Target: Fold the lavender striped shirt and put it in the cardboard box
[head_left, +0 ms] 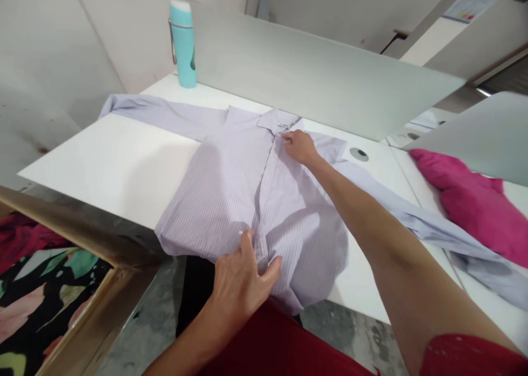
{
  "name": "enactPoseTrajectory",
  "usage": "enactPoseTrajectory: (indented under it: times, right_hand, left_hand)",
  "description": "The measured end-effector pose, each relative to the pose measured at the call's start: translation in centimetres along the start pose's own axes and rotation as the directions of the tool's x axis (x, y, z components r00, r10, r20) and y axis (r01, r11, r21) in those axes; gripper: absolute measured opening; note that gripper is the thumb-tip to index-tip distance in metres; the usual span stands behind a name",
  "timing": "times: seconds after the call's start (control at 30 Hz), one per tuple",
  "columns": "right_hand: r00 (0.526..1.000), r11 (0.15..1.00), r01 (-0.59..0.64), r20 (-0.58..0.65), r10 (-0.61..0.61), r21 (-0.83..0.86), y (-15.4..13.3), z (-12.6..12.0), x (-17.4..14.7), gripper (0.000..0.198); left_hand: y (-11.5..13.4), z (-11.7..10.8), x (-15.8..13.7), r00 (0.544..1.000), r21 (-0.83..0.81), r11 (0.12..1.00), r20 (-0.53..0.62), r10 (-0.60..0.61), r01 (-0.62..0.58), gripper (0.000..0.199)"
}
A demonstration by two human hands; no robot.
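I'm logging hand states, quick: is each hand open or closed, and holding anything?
Left hand: open, at the lower front of the shirt.
Right hand: curled near the collar; whether it grips fabric cannot be told.

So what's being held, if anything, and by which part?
The right hand touches the shirt just below its collar, perhaps pinching it. The left hand, thumb and forefinger apart, is at the lower front; grip unclear.

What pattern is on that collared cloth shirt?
The pale lilac shirt has fine darker stripes, best seen in the head view.
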State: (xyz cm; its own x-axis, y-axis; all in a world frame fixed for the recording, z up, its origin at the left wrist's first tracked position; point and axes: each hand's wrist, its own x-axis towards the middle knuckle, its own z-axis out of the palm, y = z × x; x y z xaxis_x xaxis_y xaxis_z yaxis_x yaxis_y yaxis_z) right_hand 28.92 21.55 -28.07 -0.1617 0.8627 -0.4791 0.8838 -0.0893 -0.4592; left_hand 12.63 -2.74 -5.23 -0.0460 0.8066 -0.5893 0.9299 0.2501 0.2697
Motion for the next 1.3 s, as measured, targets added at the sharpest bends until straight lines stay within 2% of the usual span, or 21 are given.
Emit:
enactPoseTrajectory:
  times: [0.17,0.23,0.3,0.43,0.6,0.73,0.83,1.2,1.3]
  right_hand:
    - [1.0,0.996,0.028,0.014,-0.026,-0.082,0.2,1.1,0.6,0.056]
    - [0.999,0.995,0.036,0.01,-0.035,-0.095,0.4,1.4,0.8,0.053]
    - [0.999,0.993,0.046,0.012,-0.045,-0.106,0.6,1.7,1.1,0.052]
    - [0.998,0.992,0.061,0.031,-0.058,-0.113,0.8,2.1,1.5,0.053]
    - [0.999,0.995,0.027,0.044,-0.023,-0.094,0.7,1.8,1.5,0.054]
    - [0.999,0.996,0.014,0.038,-0.011,-0.089,1.0,1.5,1.5,0.055]
    - [1.0,0.996,0.017,0.024,-0.015,-0.082,1.1,1.6,1.6,0.055]
    - [1.0,0.994,0.024,0.016,-0.023,-0.106,0.3,2.4,1.0,0.054]
    - [1.0,0.994,0.03,0.008,-0.03,-0.104,0.4,2.4,1.1,0.054]
  left_hand:
    - [-0.2,0.7,0.4,0.995,0.136,0.987,-0.026,0.094,-0.09,0.029]
    - [-0.4,0.7,0.6,0.992,0.15,0.981,-0.013,0.126,-0.123,0.014]
    - [-0.4,0.4,0.8,0.985,0.125,0.978,-0.007,0.172,-0.17,0.009]
    - [0.6,-0.6,0.8,0.965,-0.081,0.962,-0.029,0.26,-0.261,0.016]
    - [2.6,-1.4,0.8,0.944,-0.382,0.87,-0.025,0.329,-0.313,0.016]
    - [3.2,-1.0,0.6,0.934,-0.553,0.794,0.075,0.35,-0.253,0.017]
    - [3.0,-0.4,0.1,0.934,-0.605,0.77,0.118,0.337,-0.202,0.017]
    - [0.1,0.3,-1.4,0.973,-0.497,0.863,0.144,0.18,-0.087,0.012]
    - [0.0,0.2,-1.5,0.968,-0.494,0.863,0.152,0.202,-0.102,0.014]
